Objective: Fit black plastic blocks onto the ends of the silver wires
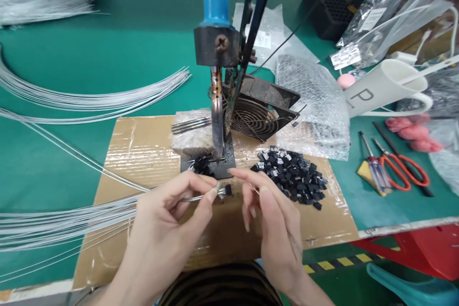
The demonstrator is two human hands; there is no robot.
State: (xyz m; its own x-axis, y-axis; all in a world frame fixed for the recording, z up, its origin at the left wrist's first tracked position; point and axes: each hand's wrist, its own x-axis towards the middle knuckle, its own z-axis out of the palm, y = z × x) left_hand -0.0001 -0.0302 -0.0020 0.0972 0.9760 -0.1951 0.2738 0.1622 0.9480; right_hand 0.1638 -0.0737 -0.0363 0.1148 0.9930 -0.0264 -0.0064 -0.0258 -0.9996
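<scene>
Between thumb and index finger, my left hand (pixel 175 220) pinches thin grey-white wires (pixel 195 198). A small black connector (pixel 226 190) is at their right end, just past the fingertips. My right hand (pixel 274 220) is to the right with its index finger stretched toward the connector and its other fingers curled. Something thin and pale shows by the thumb, too fine to name. Above both hands a blue-handled soldering iron (pixel 217 119) hangs tip down in a stand. More black connectors (pixel 202 166) with metal ends lie beneath its tip.
A pile of black connectors (pixel 292 174) lies on the cardboard (pixel 125 148) at right. Behind the iron are a wrapped block (pixel 191 138) and a fan (pixel 256 110). Wire bundles (pixel 89 100) spread left. Scissors (pixel 398 167), a screwdriver (pixel 376 167) and a white mug (pixel 383 86) are at right.
</scene>
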